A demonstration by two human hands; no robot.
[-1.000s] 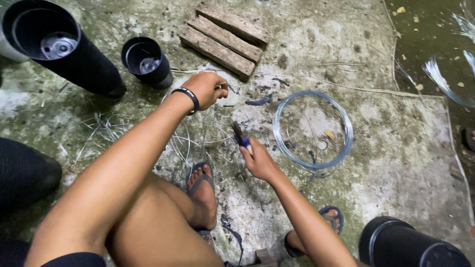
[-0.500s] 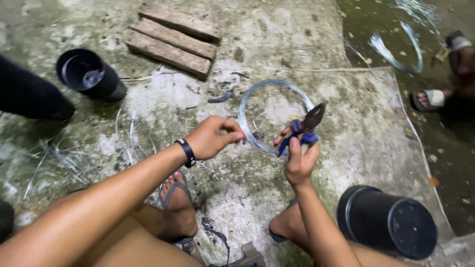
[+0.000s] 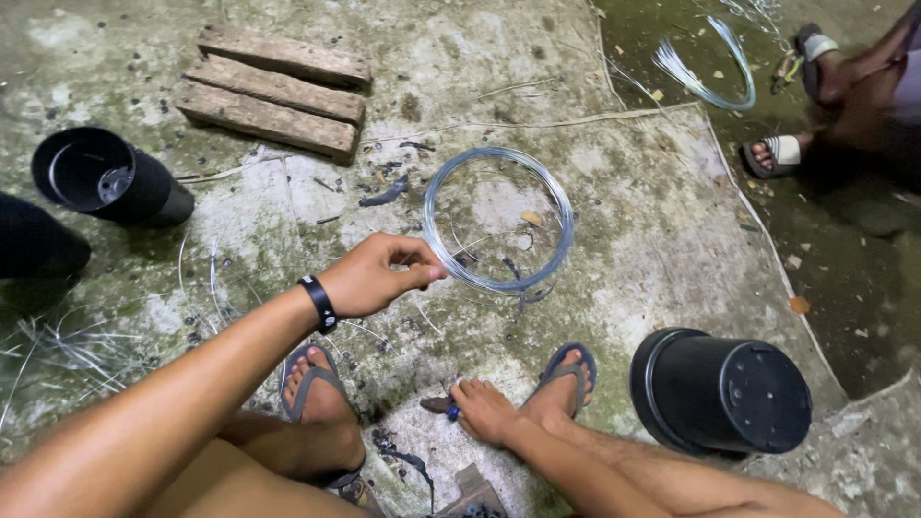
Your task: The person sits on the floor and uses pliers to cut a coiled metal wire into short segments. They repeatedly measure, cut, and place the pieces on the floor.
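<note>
Left hand (image 3: pixel 376 276) pinches wire coil (image 3: pixel 498 219); right hand (image 3: pixel 483 411) grips pliers (image 3: pixel 439 407).

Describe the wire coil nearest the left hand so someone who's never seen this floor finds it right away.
Start at the three weathered wooden planks lying side by side on the concrete floor; go right and toward the camera. There a flat round wire coil lies on a pale patch, just beyond the left hand. Unlike the looser, splayed wire bundle farther off, it is a neat closed ring.

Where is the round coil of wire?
In the head view the coil of wire lies flat on the concrete floor, middle of the picture, just right of the left hand and below-right of the wooden planks.
</note>
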